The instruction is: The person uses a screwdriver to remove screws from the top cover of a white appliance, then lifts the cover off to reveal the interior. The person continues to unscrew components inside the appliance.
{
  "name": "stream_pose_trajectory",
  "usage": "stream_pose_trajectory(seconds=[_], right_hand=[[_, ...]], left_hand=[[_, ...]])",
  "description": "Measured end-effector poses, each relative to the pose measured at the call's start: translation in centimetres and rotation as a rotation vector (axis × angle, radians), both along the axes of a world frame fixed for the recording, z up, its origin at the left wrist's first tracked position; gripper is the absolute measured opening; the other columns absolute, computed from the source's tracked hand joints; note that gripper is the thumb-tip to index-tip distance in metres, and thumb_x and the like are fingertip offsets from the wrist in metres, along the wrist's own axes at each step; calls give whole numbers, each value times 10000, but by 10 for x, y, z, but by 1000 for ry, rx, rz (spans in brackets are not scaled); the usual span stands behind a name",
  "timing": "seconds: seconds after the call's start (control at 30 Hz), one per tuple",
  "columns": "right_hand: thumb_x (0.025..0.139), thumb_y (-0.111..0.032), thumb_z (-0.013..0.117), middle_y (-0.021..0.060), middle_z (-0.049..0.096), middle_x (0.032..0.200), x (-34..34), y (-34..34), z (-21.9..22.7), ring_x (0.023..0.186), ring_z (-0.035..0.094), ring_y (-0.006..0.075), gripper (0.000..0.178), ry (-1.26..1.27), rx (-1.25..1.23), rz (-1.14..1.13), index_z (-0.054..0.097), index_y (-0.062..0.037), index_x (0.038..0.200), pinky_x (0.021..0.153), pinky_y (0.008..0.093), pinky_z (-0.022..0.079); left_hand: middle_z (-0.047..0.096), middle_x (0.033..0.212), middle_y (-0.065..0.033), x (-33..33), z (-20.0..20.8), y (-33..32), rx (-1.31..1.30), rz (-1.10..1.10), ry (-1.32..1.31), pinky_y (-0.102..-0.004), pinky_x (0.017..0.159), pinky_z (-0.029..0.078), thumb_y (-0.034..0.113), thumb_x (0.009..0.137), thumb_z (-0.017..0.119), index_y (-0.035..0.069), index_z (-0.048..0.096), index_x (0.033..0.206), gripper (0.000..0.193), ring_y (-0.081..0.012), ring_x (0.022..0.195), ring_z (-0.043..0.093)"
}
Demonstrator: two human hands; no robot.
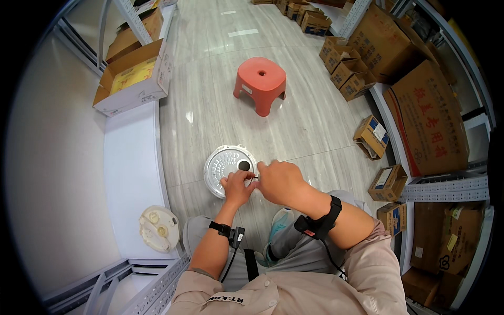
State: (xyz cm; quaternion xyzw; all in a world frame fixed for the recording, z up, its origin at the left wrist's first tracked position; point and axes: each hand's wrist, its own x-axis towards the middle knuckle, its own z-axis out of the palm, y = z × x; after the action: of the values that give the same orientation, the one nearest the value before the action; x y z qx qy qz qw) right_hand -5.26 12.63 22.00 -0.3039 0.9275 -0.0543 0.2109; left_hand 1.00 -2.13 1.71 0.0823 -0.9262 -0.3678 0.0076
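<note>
A round silver disc (224, 159) with raised radial ridges and a dark round spot lies low in front of me, near my knees. Over its right edge, the fingertips of my left hand (239, 189) are pinched together. Beside it, to the right, my right hand (281, 181) is closed, with its knuckles turned up. A small dark thin piece (255, 177) shows between the fingertips of both hands. It is too small to name, and the fingers cover most of it.
A red plastic stool (261, 79) stands ahead on the grey floor (310, 131). At left, a cream round plastic part (159, 229) lies on a white shelf (128, 157), below an open carton (131, 79). Several small cardboard boxes (371, 137) line the right-hand shelving.
</note>
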Motion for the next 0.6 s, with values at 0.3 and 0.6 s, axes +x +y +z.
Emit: stream_pose_trajectory(seconds=[0.3,0.6], right_hand=[[852,-150,761,145,631,974,-12,11,-13,816,709,332,208,184,-315,279,679,-53,1016,658,435,574],[803,-114,752,169,678,946,-8,10,-19,823,713,347,220,73,-143,30,688,-46,1002,665,436,586]], left_hand=[[678,965,76,-4,3,2,-81,-24,-66,-415,899,293,242,808,809,240,755,1030,228,-170,961,585],[658,918,66,-2,1,2,-42,-15,11,-410,888,290,268,826,805,245,765,975,156,-178,946,582]])
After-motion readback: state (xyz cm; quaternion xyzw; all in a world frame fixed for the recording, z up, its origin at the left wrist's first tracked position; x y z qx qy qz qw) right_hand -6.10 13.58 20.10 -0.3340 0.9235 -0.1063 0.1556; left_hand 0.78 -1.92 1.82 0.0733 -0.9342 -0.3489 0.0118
